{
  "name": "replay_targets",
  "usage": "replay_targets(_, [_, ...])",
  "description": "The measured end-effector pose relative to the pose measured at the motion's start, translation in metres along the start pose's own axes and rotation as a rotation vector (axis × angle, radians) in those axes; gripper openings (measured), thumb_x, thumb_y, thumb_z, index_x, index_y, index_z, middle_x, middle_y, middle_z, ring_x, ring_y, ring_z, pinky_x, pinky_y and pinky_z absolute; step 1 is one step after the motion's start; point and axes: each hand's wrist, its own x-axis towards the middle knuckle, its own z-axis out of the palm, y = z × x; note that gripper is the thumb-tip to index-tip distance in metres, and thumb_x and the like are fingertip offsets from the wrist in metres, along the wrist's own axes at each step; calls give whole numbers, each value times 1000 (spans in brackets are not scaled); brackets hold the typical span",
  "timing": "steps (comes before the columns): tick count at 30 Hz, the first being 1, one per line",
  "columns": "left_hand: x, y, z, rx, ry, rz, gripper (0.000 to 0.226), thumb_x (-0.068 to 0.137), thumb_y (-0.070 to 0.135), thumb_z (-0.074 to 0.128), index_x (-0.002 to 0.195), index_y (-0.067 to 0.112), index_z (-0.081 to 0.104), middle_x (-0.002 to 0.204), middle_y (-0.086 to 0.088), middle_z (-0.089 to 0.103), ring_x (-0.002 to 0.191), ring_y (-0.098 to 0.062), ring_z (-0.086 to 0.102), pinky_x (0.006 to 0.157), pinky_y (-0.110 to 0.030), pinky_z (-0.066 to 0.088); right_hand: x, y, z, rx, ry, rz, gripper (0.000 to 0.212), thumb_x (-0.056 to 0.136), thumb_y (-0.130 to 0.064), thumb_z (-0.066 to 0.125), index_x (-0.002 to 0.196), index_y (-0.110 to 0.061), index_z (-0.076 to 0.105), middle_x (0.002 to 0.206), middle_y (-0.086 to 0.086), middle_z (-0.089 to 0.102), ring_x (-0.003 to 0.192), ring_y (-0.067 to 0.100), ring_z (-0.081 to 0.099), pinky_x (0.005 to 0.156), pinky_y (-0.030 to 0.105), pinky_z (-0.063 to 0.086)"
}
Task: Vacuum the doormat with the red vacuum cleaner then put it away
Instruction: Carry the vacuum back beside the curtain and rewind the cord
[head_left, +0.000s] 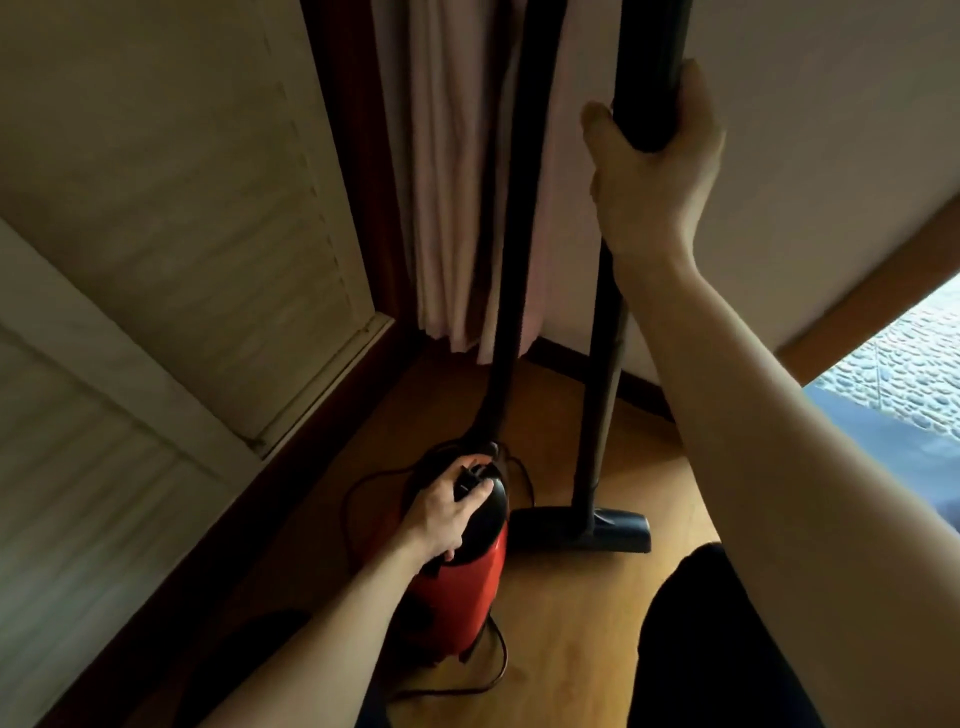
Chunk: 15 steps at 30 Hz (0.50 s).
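The red vacuum cleaner (462, 603) stands on the wooden floor in a corner, its black top facing me. My left hand (449, 512) rests on that black top with the fingers curled around the handle. My right hand (652, 171) is wrapped around the upper part of the black wand (602, 395), which stands nearly upright. The wand's black floor nozzle (582, 530) lies flat on the floor just right of the red body. A black hose (511, 291) rises from the body in front of the curtain. No doormat is in view.
A pale louvred door (171, 218) fills the left side. Light curtains (457, 171) hang in the corner beside a white wall (810, 156). The black power cord (493, 670) loops on the floor around the vacuum. A pebbled surface (904, 374) shows at the right edge.
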Motion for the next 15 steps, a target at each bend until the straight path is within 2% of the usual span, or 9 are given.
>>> replay_targets(2, [6, 0, 7, 1, -18, 17, 27, 99, 36, 56, 126, 38, 56, 93, 1, 58, 29, -6, 43, 31, -21, 34, 7, 6, -8, -22, 23, 1, 26, 83, -22, 71, 79, -30, 46, 70, -10, 51, 64, 13, 51, 54, 34, 47])
replay_targets(4, [11, 2, 15, 7, -33, 19, 24, 98, 37, 57, 122, 42, 58, 94, 1, 62, 30, -8, 40, 30, -21, 34, 12, 11, -16, -36, 42, 28, 25, 82, -26, 72, 79, -30, 48, 71, -8, 54, 65, 16, 53, 55, 39, 50])
replay_targets(6, [15, 6, 22, 13, -52, 24, 23, 98, 38, 57, 121, 42, 59, 95, -1, 65, 30, -9, 40, 31, -21, 34, 14, 16, -23, -60, 56, 43, 25, 80, -29, 72, 77, -33, 47, 71, -11, 55, 67, 17, 55, 57, 37, 52])
replay_targets(8, [16, 12, 28, 0, -77, 37, 24, 99, 36, 56, 122, 39, 58, 100, 1, 64, 31, -8, 41, 30, -21, 34, 14, 18, -29, -79, 67, 44, 27, 78, -31, 72, 75, -37, 46, 70, -13, 54, 67, 18, 55, 58, 35, 52])
replay_targets(11, [19, 16, 36, -5, -99, 40, 26, 100, 36, 54, 126, 37, 56, 96, 7, 61, 32, -9, 39, 31, -21, 35, 15, 23, -36, -87, 99, 35, 29, 77, -30, 72, 73, -37, 44, 68, -11, 53, 65, 20, 54, 56, 37, 51])
replay_targets(15, [22, 13, 40, 19, -97, 48, 24, 99, 37, 55, 123, 39, 57, 100, 6, 62, 32, -9, 40, 32, -22, 35, 24, 27, -45, -132, 177, 49, 32, 77, -28, 71, 71, -36, 41, 64, -17, 50, 63, 16, 51, 56, 36, 47])
